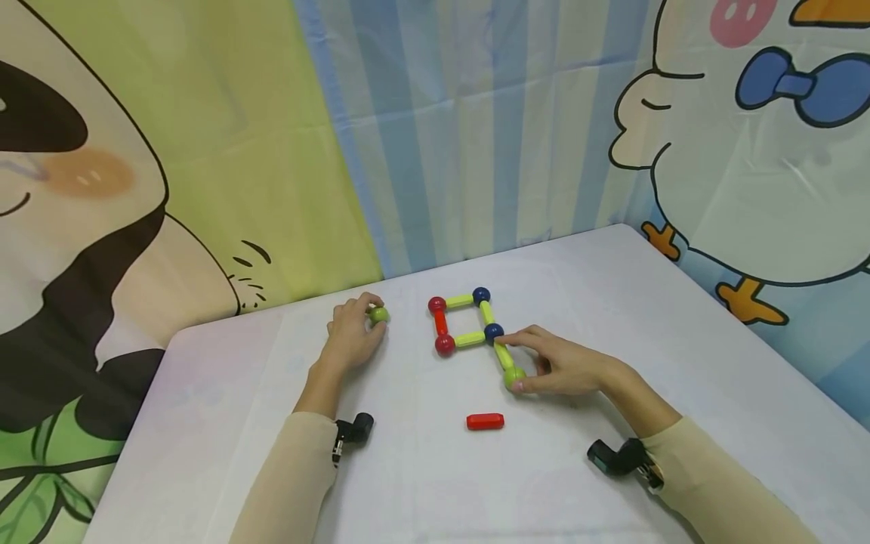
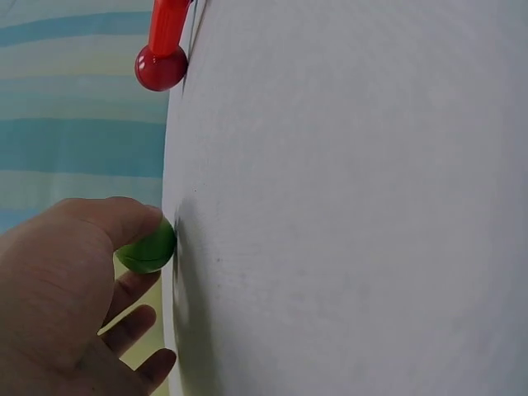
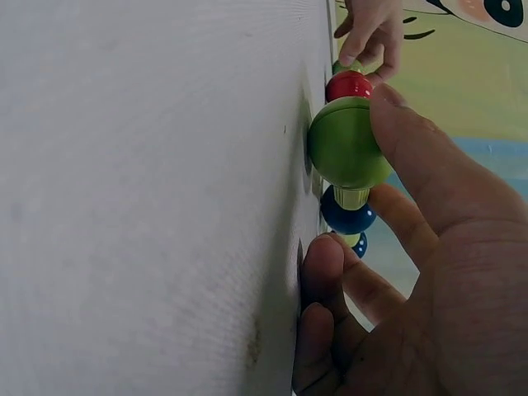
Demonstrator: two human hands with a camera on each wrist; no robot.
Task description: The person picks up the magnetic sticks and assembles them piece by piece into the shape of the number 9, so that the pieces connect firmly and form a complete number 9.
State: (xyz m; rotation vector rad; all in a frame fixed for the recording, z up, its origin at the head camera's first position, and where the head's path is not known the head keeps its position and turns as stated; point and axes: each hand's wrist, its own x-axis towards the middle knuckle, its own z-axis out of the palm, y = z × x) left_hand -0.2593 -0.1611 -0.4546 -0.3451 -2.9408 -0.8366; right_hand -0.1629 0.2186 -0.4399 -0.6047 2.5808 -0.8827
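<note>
My left hand holds a loose green ball between thumb and fingers, on the table left of a frame of magnetic sticks and balls. The frame is a square with two red balls, two blue balls, one red stick and yellow-green sticks. From its near blue corner another yellow-green stick runs toward me, ending in a second green ball. My right hand grips this end piece, its thumb against the green ball and its index finger by the blue ball.
A loose red stick lies on the white table, nearer me than the frame. Behind the table's far edge hangs a curtain with cartoon animals. Each wrist wears a small black camera.
</note>
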